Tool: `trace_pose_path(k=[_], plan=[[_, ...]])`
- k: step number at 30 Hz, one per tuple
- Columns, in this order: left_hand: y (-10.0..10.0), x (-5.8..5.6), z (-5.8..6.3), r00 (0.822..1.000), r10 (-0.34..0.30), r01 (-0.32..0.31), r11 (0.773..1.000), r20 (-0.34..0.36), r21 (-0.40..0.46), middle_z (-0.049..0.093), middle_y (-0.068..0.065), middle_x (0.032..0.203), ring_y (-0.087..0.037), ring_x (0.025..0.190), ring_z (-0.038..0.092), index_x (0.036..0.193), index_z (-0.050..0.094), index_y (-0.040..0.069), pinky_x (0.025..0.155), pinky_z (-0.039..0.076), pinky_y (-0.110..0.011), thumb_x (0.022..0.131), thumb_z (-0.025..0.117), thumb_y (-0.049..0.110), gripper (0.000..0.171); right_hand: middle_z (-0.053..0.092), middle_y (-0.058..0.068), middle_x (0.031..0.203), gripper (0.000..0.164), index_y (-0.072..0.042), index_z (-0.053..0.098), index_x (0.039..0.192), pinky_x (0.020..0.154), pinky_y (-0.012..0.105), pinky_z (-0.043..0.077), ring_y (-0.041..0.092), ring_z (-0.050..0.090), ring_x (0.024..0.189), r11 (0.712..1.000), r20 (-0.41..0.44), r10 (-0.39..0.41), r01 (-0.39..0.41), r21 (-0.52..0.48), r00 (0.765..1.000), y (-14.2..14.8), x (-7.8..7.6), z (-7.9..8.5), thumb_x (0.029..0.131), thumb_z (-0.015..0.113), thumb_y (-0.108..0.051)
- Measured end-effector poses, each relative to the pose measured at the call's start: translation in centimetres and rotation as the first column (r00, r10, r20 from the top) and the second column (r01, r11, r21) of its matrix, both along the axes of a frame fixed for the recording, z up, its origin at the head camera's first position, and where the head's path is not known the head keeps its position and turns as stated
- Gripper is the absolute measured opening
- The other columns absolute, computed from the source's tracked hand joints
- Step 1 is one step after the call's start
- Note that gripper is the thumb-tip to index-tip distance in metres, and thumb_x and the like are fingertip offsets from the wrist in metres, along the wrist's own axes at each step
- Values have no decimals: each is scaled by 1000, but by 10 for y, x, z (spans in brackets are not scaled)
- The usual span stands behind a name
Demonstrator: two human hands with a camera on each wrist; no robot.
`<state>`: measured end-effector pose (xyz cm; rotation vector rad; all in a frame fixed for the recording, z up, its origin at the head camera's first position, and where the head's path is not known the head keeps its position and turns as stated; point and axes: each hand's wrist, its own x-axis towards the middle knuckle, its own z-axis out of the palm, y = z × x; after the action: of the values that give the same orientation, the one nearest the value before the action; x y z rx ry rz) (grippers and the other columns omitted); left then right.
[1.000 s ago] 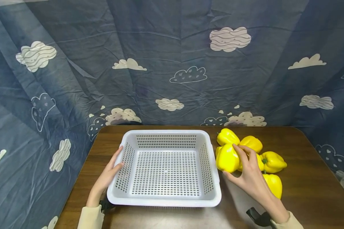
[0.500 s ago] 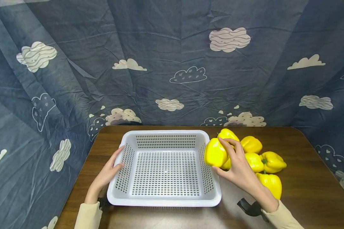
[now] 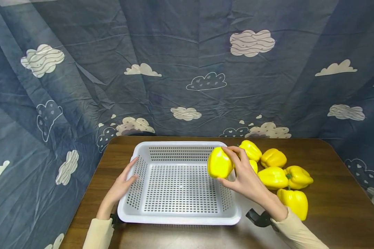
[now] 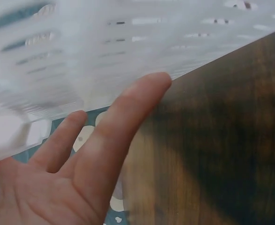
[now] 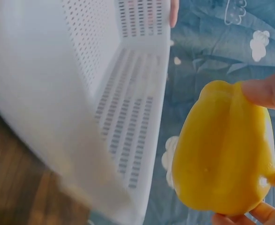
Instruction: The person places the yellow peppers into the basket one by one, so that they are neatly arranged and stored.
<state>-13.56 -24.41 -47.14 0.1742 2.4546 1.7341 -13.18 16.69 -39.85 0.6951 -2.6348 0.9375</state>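
A yellow bell pepper point(image 3: 219, 162) is held above the right side of a white perforated plastic basket point(image 3: 180, 220). My right hand point(image 3: 245, 176) pinches it between thumb and fingers; the right wrist view shows the pepper point(image 5: 224, 154) gripped at its top and bottom, apart from the basket wall. My left hand point(image 3: 119, 188) lies along the basket's left side with fingers extended. In the left wrist view, its straight thumb and a finger reach to the basket's outer wall point(image 4: 104, 61).
Several more yellow bell peppers lie in a group right of the basket, including one pepper point(image 3: 293, 202) nearest the front and another point(image 3: 273, 158) at the back. A brown wooden table point(image 3: 336, 193) carries everything. Behind hangs a blue cloth point(image 3: 162, 100) with cloud prints.
My right hand has carried the bell pepper leftward from the group, across the basket's right rim. My left hand has stayed at the basket's left side.
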Motion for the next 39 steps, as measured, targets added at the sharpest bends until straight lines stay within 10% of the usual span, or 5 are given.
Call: trace_pose_path(k=[39], plan=[[0,1,1,1000,18,-18,1000,23,-8,19,-18,156,-48,122,44,154,22,24,76,54,-47,101,49,15,60,37,14,135,91,-4,36,144,87,42,48,26,50,110,950,143,310,-299,-88,940,-118,-55,-5,69,85,-23]])
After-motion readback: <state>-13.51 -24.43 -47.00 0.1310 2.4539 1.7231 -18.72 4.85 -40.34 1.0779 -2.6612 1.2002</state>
